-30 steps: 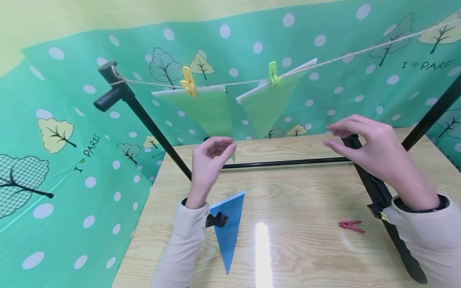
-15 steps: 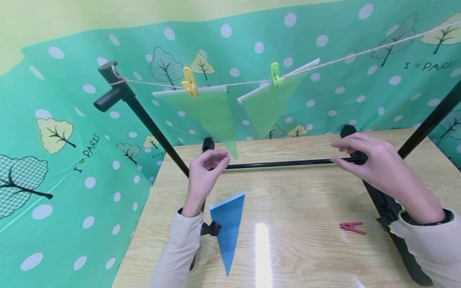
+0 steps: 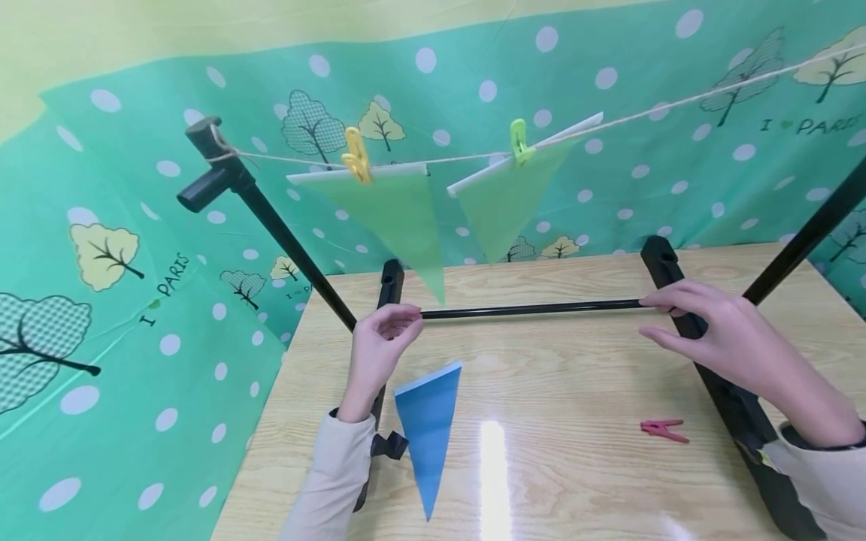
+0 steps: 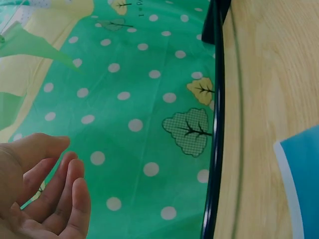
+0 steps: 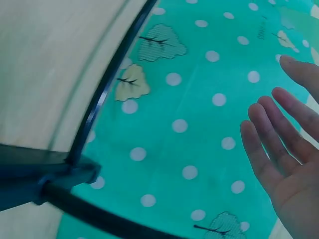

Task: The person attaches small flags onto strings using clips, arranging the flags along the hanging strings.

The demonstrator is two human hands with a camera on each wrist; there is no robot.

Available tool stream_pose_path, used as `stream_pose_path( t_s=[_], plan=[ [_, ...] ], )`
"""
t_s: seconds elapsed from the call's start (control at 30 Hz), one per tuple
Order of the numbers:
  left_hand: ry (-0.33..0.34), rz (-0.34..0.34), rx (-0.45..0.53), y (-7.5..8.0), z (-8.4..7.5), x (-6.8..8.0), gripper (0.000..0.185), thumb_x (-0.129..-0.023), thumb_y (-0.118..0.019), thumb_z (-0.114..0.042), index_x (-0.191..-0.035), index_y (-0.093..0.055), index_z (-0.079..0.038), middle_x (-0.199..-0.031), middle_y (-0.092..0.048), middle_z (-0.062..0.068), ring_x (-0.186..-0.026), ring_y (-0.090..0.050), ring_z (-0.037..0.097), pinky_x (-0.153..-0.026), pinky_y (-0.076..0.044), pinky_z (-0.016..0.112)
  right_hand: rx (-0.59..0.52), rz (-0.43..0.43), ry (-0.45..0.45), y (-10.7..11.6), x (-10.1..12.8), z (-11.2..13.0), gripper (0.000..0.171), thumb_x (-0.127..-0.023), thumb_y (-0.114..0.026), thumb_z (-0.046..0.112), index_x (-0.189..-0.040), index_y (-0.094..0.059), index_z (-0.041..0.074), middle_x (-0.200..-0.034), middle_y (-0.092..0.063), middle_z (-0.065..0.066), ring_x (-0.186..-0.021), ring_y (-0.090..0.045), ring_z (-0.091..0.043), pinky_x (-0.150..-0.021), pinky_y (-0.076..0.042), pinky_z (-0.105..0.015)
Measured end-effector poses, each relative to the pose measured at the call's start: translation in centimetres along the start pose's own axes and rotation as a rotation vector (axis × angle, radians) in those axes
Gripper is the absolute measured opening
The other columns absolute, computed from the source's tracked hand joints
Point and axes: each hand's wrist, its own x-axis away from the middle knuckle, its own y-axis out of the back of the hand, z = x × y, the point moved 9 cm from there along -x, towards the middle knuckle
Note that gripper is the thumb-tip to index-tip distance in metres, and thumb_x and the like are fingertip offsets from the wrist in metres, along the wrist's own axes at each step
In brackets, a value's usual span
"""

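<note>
Head view: two green flags point(image 3: 406, 225) hang pegged; blue flag point(image 3: 426, 428) at 6 o'clock and red peg point(image 3: 664, 430) wait; left hand point(image 3: 379, 349) and right hand point(image 3: 724, 338) are loose and empty.

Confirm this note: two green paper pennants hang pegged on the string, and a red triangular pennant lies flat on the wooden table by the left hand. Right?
Not quite. The triangular pennant on the wooden table by the left hand is blue, not red, as the head view shows. The two green paper pennants do hang pegged on the string.
</note>
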Motion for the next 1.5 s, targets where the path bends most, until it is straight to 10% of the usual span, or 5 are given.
stream_pose_path(
  t_s=[0.23,0.93,1.5],
  plan=[
    [0.047,0.015,-0.039,0.2,1.9,0.7,0.018,-0.088,-0.077,-0.016,-0.104,-0.074,-0.009,-0.1,-0.073,0.011,-0.089,-0.068,0.017,-0.077,-0.053,0.023,0.025,0.009,-0.013,-1.0,2.1,-1.1,0.043,-0.063,-0.092,0.013,-0.102,-0.074,0.013,-0.095,-0.07,-0.001,-0.08,-0.061,-0.018,-0.062,-0.044,-0.012],
    [0.196,0.07,-0.126,-0.5,4.4,2.4,0.026,-0.088,-0.076,-0.01,-0.112,-0.071,0.0,-0.112,-0.07,0.019,-0.098,-0.066,0.029,-0.083,-0.052,0.031,-0.014,0.151,-0.082,-4.9,7.4,-4.0,0.05,-0.064,-0.093,0.025,-0.108,-0.071,0.013,-0.099,-0.069,-0.002,-0.08,-0.059,-0.009,-0.061,-0.053,-0.03],
    [0.206,0.175,-0.271,-1.4,8.6,3.4,0.032,-0.086,-0.079,-0.02,-0.116,-0.071,-0.009,-0.119,-0.068,0.008,-0.111,-0.06,0.027,-0.099,-0.043,0.05,-0.098,0.509,-0.277,-9.0,9.5,-5.5,0.066,-0.068,-0.086,0.05,-0.117,-0.068,0.009,-0.111,-0.066,-0.006,-0.094,-0.061,-0.023,-0.07,-0.052,-0.035]
  ],
)
